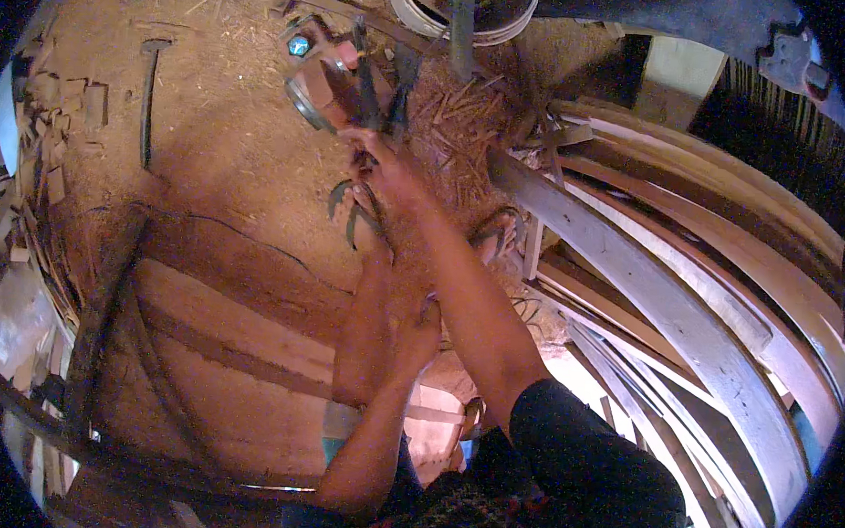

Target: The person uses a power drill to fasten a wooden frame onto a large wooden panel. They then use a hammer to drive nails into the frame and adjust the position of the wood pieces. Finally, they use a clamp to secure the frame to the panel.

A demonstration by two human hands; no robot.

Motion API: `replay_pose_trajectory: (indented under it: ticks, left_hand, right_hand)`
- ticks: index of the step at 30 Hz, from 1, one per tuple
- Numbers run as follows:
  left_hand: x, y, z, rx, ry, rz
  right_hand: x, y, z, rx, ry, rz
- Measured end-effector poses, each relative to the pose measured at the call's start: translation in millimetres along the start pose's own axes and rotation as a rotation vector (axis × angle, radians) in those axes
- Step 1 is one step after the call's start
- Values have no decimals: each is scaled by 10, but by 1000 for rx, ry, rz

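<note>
My right hand (378, 157) reaches forward and down, closed around the dark handle of a reddish power tool (329, 85) that sits on the dirt floor. The tool has a round metal guard and a blue knob. My left hand (421, 323) rests on my bent leg, holding nothing, its fingers lying against the leg. My sandalled feet (357, 208) stand just below the tool, among wood shavings.
Long curved wooden planks (687, 316) are stacked on the right. A long-handled hammer-like tool (148, 97) lies on the dirt at the left, next to wood offcuts (57, 130). A white ring-shaped rim (473, 23) is at the top. A board bench (217, 349) lies lower left.
</note>
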State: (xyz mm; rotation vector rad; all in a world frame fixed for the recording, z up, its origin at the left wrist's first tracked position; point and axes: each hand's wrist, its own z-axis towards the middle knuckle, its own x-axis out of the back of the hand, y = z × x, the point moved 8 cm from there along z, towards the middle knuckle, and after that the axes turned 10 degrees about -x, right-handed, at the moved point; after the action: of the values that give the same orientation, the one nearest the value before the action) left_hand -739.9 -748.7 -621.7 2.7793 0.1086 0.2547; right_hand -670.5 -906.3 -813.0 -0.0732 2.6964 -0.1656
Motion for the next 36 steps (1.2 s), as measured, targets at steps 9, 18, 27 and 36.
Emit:
replay_pose_trajectory:
  ticks: [9,18,27,36]
  left_hand:
    - [-134,64,36,-43,-71,-393]
    - [-285,-204,-14,44,-107,-392]
    - [-318,-215,-49,-32,-103,-411]
    - [-214,-15,-27,32,-103,-419]
  right_hand:
    - [171,-411,285,189,144,-822]
    - [1838,-874,145,67,556,-1638]
    - [1253,-1522,27,575,651,-2083]
    - [1264,-1374,308,632,605,-2284]
